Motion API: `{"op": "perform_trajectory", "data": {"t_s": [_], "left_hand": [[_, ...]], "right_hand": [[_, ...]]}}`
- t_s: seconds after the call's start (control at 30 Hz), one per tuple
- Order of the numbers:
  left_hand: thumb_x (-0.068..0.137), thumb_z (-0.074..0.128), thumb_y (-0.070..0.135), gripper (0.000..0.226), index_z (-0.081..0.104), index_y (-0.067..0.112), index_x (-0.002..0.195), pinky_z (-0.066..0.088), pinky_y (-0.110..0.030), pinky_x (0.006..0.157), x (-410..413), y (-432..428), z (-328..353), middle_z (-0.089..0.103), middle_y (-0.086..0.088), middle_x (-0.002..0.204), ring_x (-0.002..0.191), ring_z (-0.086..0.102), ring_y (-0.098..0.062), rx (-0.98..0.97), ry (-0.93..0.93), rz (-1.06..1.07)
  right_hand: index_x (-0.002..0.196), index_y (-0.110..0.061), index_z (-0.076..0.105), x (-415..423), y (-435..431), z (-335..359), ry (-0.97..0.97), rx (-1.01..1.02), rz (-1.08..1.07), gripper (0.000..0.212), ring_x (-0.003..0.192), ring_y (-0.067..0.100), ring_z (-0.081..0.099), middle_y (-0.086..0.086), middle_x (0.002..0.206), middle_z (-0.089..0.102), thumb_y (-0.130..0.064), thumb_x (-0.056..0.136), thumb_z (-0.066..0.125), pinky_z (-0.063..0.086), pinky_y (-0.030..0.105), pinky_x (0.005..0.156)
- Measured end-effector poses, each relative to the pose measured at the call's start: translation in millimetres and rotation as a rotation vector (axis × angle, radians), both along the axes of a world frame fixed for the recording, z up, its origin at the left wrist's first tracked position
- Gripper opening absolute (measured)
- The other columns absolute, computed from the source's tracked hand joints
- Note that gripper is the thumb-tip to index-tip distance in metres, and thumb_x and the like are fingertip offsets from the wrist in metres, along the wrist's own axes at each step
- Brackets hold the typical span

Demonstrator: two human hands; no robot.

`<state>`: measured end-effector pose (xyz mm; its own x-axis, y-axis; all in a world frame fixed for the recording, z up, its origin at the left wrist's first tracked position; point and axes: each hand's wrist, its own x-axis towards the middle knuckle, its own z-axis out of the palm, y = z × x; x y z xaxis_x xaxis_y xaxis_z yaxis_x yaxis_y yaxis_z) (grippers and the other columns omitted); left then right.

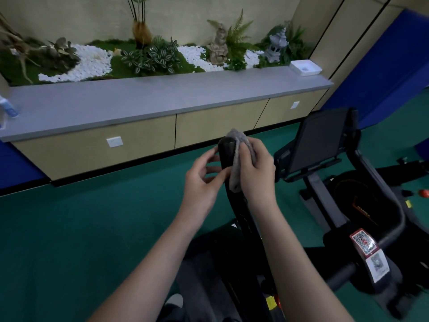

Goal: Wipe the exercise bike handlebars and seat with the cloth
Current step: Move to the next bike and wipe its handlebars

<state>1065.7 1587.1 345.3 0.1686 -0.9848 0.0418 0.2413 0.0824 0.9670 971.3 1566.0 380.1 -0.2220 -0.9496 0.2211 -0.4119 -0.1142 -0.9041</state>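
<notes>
grip of the right hand (255, 168) curls round the grey cloth (236, 159), pressing it to the black handlebar (226, 154) near its far tip; the bar's length runs back toward the person, left hand (202, 182) loosely touching opposite.

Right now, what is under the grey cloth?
The cloth lies over the upper end of the black handlebar, gripped there by the right hand. The bar's top and left side show; the part under the cloth and hand is covered.
</notes>
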Motion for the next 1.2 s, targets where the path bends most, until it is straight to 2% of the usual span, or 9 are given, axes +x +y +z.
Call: {"op": "perform_trajectory", "data": {"t_s": [0.13,0.33,0.43,0.53,0.67,0.8,0.93,1.1,1.2], "left_hand": [[0.085,0.065,-0.002,0.041,0.059,0.028,0.112,0.052,-0.021,0.079,3,-1,-1,0.066,-0.001,0.103,0.090,0.061,-0.011,0.001,0.015,-0.025],[0.084,0.066,-0.002,0.044,0.059,0.032,0.111,0.050,-0.015,0.076,9,-2,-7,0.068,0.008,0.097,0.087,0.063,-0.002,-0.004,0.078,-0.081],[0.084,0.065,-0.004,0.045,0.059,0.028,0.115,0.051,-0.021,0.080,9,-4,-9,0.067,0.001,0.100,0.090,0.062,-0.009,0.002,0.089,-0.118],[0.084,0.061,-0.009,0.043,0.060,0.017,0.118,0.052,-0.032,0.085,10,-5,-11,0.065,-0.015,0.105,0.094,0.061,-0.022,0.024,0.139,-0.147],[0.081,0.060,-0.012,0.042,0.065,0.021,0.104,0.052,-0.020,0.077,14,-7,-16,0.071,0.005,0.097,0.086,0.064,-0.012,0.001,0.124,-0.168],[0.083,0.063,-0.007,0.039,0.067,0.029,0.097,0.050,-0.019,0.076,15,-6,-18,0.072,0.011,0.095,0.089,0.064,-0.014,0.023,0.137,-0.170],[0.084,0.063,-0.004,0.033,0.069,0.028,0.092,0.049,-0.020,0.075,12,-3,-20,0.073,0.009,0.090,0.087,0.065,-0.013,0.079,0.153,-0.141],[0.085,0.068,0.008,0.016,0.070,0.024,0.084,0.050,-0.031,0.080,3,2,-20,0.070,0.013,0.079,0.080,0.060,-0.009,0.173,0.168,-0.099],[0.085,0.070,0.018,0.007,0.072,0.024,0.085,0.050,-0.025,0.078,-1,6,-20,0.072,0.009,0.085,0.084,0.063,-0.009,0.217,0.180,-0.051]], "right_hand": [[0.089,-0.007,0.063,4,-4,3,-0.012,-0.029,-0.010,0.016,0.069,0.008,0.060,0.002,0.075,0.066,-0.014,0.095,0.050,0.049,0.028,0.064],[0.100,-0.011,0.066,-4,31,-14,0.075,-0.005,-0.036,0.014,0.075,-0.003,0.061,-0.007,0.082,0.067,-0.011,0.095,0.052,0.045,0.011,0.066],[0.107,-0.003,0.068,4,26,-6,0.158,-0.263,-0.090,0.019,0.095,0.012,0.063,0.006,0.101,0.067,-0.004,0.091,0.057,0.049,0.019,0.083],[0.106,0.000,0.070,11,19,-7,0.330,-0.444,-0.035,0.022,0.099,0.027,0.057,0.014,0.106,0.060,0.004,0.085,0.065,0.047,0.025,0.086],[0.104,-0.004,0.071,-2,35,-20,0.380,-0.403,0.022,0.023,0.095,0.028,0.057,0.010,0.103,0.059,0.004,0.082,0.069,0.047,0.026,0.082],[0.103,-0.002,0.072,-8,27,-12,0.342,-0.429,0.030,0.018,0.094,0.028,0.059,0.008,0.101,0.060,-0.005,0.086,0.066,0.048,0.027,0.082],[0.102,0.000,0.072,-9,26,-13,0.446,-0.502,0.144,0.018,0.095,0.026,0.058,0.002,0.102,0.061,0.001,0.084,0.070,0.047,0.026,0.084],[0.099,0.003,0.072,-15,17,7,0.515,-0.586,0.374,0.016,0.094,0.030,0.060,0.010,0.097,0.070,0.004,0.083,0.070,0.048,0.032,0.085],[0.095,0.004,0.072,-9,-13,32,0.747,-0.636,0.609,0.011,0.089,0.033,0.063,0.013,0.092,0.071,-0.001,0.087,0.068,0.049,0.045,0.079]]}}
